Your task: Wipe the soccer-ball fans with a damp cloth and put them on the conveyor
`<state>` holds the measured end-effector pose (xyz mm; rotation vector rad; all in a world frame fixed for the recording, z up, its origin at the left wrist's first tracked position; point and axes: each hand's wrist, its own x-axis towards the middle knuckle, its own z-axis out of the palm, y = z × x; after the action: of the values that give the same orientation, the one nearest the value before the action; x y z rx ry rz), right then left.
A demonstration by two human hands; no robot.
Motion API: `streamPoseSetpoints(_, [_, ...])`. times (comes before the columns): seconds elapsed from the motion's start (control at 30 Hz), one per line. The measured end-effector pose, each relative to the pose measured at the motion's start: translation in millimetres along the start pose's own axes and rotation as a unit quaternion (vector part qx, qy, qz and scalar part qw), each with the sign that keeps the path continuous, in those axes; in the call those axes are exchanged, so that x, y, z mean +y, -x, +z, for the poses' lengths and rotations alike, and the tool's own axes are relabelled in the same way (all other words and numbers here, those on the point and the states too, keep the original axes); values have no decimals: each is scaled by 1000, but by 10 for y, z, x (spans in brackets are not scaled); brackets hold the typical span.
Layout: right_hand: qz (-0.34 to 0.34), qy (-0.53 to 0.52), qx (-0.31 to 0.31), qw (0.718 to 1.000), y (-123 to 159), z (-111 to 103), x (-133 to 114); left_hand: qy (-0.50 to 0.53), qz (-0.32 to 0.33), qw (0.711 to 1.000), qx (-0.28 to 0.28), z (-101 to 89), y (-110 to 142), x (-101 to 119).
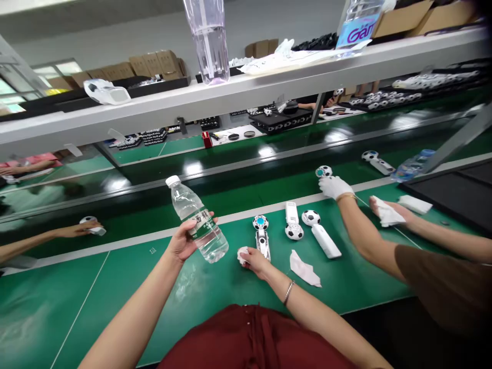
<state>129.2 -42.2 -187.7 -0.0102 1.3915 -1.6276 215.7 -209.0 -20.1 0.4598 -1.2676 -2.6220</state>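
Note:
My left hand is wrapped round a clear plastic water bottle with a white cap, held tilted above the green bench. A crumpled white tissue is pinched in my right hand, low over the bench. Just beyond that hand lies a handheld device with a football-patterned head, its blue disc and open inner body facing up. Two more football-headed devices with white handles, one pointing away and one slanting toward me, lie to the right. A loose tissue rests nearer me.
At right a co-worker's gloved hand holds a football-headed device; their other hand grips a white cloth. Another person's hand holds a device at left. A metal shelf carrying a clear tumbler crosses above the bench.

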Motion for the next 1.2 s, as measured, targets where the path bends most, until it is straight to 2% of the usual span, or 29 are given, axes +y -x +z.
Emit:
streamPoseSetpoints(0.13, [-54,34,71,995,-234,-218,-4,-28,-4,1000,8,54,134,22])
streamPoseSetpoints(0.27, [-108,68,133,983,-249,-542,-107,-48,-10,999,18,51,153,21])
streamPoseSetpoints(0.43, [-113,61,137,982,-155,-757,-252,-54,-31,995,72,122,54,28])
streamPoseSetpoints(0.6, [-91,12,116,989,-63,-767,-276,-53,-40,990,126,286,-62,97])
streamPoseSetpoints(0.73, [-69,-16,98,993,-27,-765,-262,-59,-48,986,148,318,-143,156])
streamPoseSetpoints(0.93, [-64,-41,66,995,25,-745,-288,-186,-30,973,136,279,-190,173])
streamPoseSetpoints(1.1, [-90,-22,56,994,54,-697,-333,-262,-4,954,145,304,-177,138])
streamPoseSetpoints(1.2, [-110,1,50,993,102,-653,-425,-304,15,945,122,307,-163,102])
